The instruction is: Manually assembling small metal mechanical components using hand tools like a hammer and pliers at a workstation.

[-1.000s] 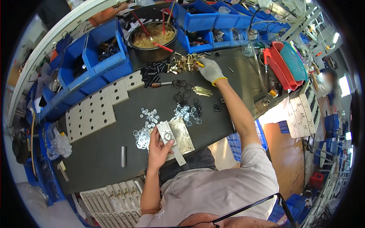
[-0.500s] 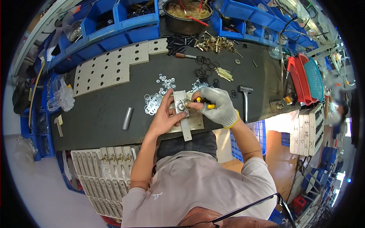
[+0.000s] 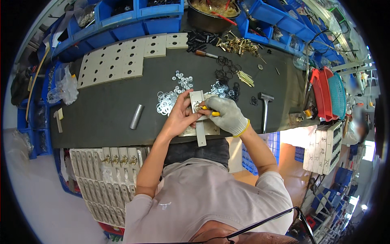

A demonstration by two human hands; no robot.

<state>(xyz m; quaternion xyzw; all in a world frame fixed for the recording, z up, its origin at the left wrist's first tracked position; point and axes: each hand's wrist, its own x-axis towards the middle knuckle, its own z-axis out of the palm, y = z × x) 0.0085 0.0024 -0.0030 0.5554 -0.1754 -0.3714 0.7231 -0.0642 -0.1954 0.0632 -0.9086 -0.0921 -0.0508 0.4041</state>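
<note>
My bare left hand (image 3: 177, 119) grips a narrow light-grey metal plate (image 3: 197, 96) from its left side, fingers behind and thumb across the lower part. My right hand (image 3: 226, 114) wears a pale knitted glove with a yellow cuff; yellow bits show at its fingers. Its fingertips are pinched together over a round metal fitting (image 3: 197, 107) on the plate, and what lies between them is hidden. Below the hands, a flat metal bar (image 3: 201, 135) points toward me. Under them lies a broader metal plate (image 3: 211, 129) at the bench's near edge.
Loose rings (image 3: 166, 103) and small washers (image 3: 219, 88) lie beyond my hands. A metal cylinder (image 3: 137, 117) is at left, a hammer (image 3: 265, 110) at right. Plates with holes (image 3: 111, 63), brass-coloured parts (image 3: 239, 45) and blue bins (image 3: 162, 25) fill the back. Red baskets (image 3: 322, 95) stand at right.
My right fingertips have closed in over the fitting, and the brassy round piece seen at them earlier is now mostly covered. My left hand keeps its grip. The whole view has shifted slightly.
</note>
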